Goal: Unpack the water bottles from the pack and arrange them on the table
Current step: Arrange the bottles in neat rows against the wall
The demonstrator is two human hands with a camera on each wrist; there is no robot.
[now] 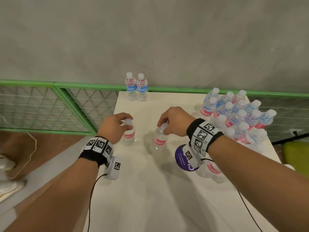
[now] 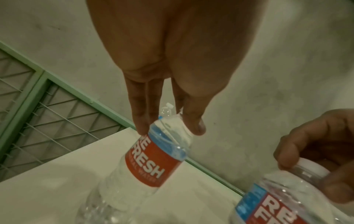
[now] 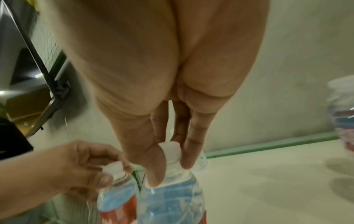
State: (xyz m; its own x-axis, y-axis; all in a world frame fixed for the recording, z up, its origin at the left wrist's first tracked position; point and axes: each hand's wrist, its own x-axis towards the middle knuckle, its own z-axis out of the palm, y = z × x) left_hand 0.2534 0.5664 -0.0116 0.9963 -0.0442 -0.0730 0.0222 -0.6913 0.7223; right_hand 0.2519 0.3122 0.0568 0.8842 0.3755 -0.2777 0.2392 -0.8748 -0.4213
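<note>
The left hand (image 1: pixel 115 125) grasps the cap end of one water bottle (image 1: pixel 128 135); in the left wrist view its fingertips (image 2: pixel 140 128) and thumb close round the neck just above the red label. The right hand (image 1: pixel 173 120) grasps a second water bottle (image 1: pixel 159 138) in the same manner; in the right wrist view the thumb and fingers (image 3: pixel 189 153) pinch its white cap (image 3: pixel 170 151). Both bottles stand roughly upright on the white desk (image 1: pixel 150 190), apart from each other, each directly below the hand that holds it. Whether their bases rest fully on the surface cannot be determined.

Nearer than the right hand, under the right wrist, a round purple sticker (image 1: pixel 183 159) lies on the desk. Just beside it a further bottle (image 1: pixel 212 169) lies partly hidden by the forearm; its attitude cannot be determined.

To the right of the right hand, and extending beyond it, the pack of bottles (image 1: pixel 237 118) stands on the desk in close rows, caps up, with red and blue labels. Whether its wrapping remains in place cannot be determined.

Beyond both hands, at the far edge of the desk, a pair of bottles (image 1: pixel 136 87) stands upright, touching side by side, blue labels facing the camera.

Behind the desk a green rail (image 1: pixel 66 84) with wire mesh runs below a grey wall (image 1: pixel 150 39).
</note>
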